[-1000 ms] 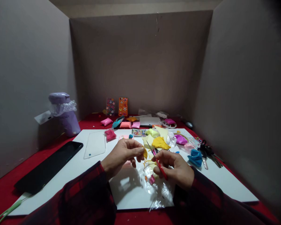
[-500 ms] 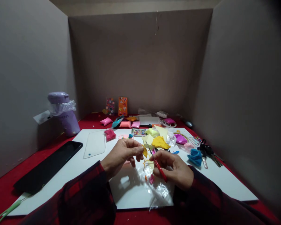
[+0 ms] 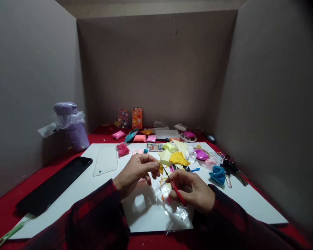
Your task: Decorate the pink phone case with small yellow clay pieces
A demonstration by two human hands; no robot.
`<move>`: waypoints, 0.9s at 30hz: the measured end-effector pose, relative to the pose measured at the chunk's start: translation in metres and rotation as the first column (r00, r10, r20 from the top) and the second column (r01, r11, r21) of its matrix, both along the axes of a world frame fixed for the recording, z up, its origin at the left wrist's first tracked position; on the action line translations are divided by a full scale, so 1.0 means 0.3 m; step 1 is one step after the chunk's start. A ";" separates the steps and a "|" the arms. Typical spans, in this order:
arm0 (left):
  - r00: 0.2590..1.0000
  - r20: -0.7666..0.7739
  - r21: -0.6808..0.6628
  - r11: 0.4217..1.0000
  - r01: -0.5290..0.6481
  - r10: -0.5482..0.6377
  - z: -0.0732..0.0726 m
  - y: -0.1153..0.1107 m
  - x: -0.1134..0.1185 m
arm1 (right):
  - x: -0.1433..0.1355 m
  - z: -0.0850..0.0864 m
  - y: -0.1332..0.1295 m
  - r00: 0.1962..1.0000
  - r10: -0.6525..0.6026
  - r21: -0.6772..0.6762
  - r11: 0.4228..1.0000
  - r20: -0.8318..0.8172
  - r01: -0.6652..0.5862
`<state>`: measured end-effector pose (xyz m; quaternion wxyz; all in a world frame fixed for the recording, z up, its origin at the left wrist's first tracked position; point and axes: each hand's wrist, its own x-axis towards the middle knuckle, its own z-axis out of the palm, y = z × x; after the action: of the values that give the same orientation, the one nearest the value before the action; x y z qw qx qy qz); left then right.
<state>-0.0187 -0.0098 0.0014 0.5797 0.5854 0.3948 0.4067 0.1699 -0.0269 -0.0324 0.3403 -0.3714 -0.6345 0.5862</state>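
Observation:
Between the thumb and fingertips of my left hand (image 3: 138, 171) is a small piece of yellow clay (image 3: 161, 167), mostly covered by the fingers. My right hand (image 3: 194, 189) grips red-handled scissors (image 3: 177, 192), whose blades point up and left and reach the clay's right edge. Whether the blades touch it I cannot tell. Thin yellow strips (image 3: 162, 181) lie below, by a crumpled clear plastic sheet (image 3: 176, 211) with an orange bit (image 3: 162, 198) on it. Beyond my hands sits a larger lump of yellow clay (image 3: 179, 158).
A white board (image 3: 253, 205) covers the red cloth. On it are a clear phone case (image 3: 106, 161), a black phone (image 3: 54, 184), a blue clay packet (image 3: 217, 174) and keys (image 3: 227, 180). A purple bottle (image 3: 77, 133) stands left; decorated cases (image 3: 137, 118) lean at the back.
The scissors' blades have shifted slightly left, closer to the clay piece. My left hand has barely moved and less of the clay shows.

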 end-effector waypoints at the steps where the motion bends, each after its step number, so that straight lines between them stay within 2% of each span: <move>1: 1.000 0.001 0.000 1.000 0.000 0.000 0.000 0.000 0.000 | 0.000 -0.002 0.001 1.000 -0.005 -0.001 1.000 -0.001 0.005; 10: 1.000 -0.011 -0.006 1.000 -0.011 0.011 0.000 -0.001 0.002 | -0.001 -0.009 0.004 1.000 0.000 -0.018 1.000 -0.029 0.000; 27: 1.000 -0.016 -0.018 1.000 -0.019 0.019 0.004 -0.004 0.006 | 0.001 -0.009 0.003 0.999 -0.036 0.005 0.999 0.028 0.036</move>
<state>-0.0169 -0.0109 0.0026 0.5778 0.5797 0.4085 0.4039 0.1700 -0.0260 -0.0352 0.3425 -0.3903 -0.6338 0.5733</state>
